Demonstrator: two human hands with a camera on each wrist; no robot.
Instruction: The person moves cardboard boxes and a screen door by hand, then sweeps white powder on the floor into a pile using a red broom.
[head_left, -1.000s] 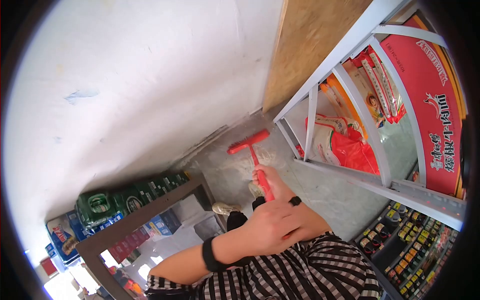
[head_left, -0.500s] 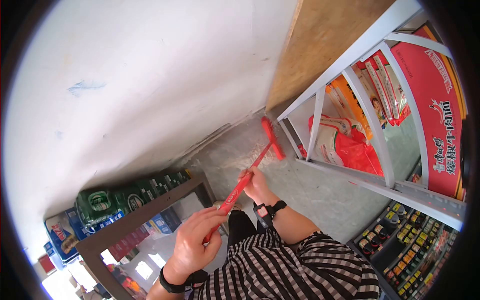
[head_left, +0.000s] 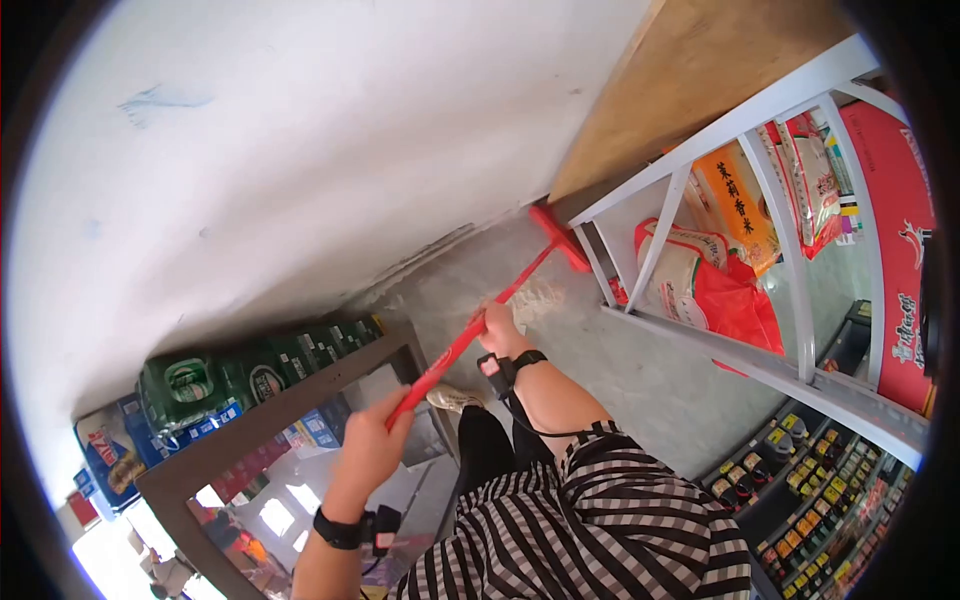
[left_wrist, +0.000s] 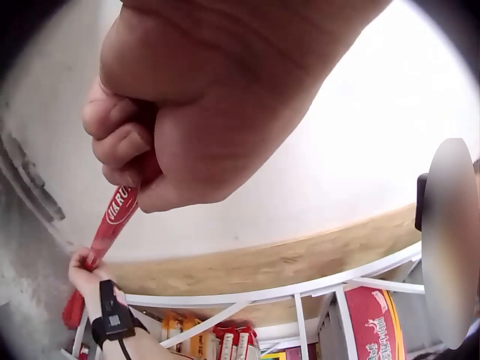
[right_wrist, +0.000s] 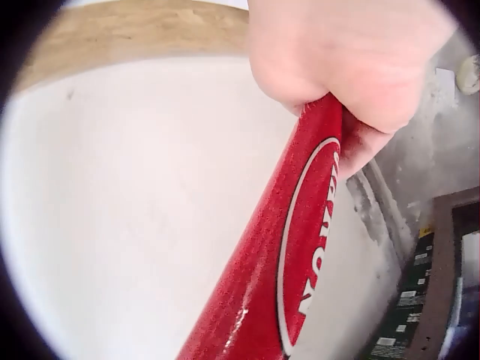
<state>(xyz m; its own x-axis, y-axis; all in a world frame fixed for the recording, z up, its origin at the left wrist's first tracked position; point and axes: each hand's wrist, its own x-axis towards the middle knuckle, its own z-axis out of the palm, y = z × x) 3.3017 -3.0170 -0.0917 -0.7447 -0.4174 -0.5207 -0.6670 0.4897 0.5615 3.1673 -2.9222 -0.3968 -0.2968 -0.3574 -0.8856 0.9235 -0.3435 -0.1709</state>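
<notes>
A long red broom (head_left: 450, 355) slants across the head view. Its bristled head (head_left: 562, 240) is on the grey floor in the corner, close by the foot of the white metal rack. My left hand (head_left: 372, 445) grips the top end of the handle, fingers curled round it, as the left wrist view also shows. Lower down the shaft, my right hand (head_left: 500, 330) wraps round the handle. The right wrist view has that right hand (right_wrist: 352, 60) on the red shaft (right_wrist: 277, 247), just past the white oval logo.
The white rack (head_left: 700, 345) on the right holds rice bags (head_left: 690, 285) and a red carton (head_left: 890, 230). Green drink packs (head_left: 190, 390) stand by a brown-framed glass case (head_left: 265, 415) on the left. Beyond are a white wall (head_left: 330, 120) and a wooden panel (head_left: 720, 90).
The broom head has swung right into the corner by the rack. My left hand has moved left and down, away from the right one, tilting the handle. Both hands still hold the broom.
</notes>
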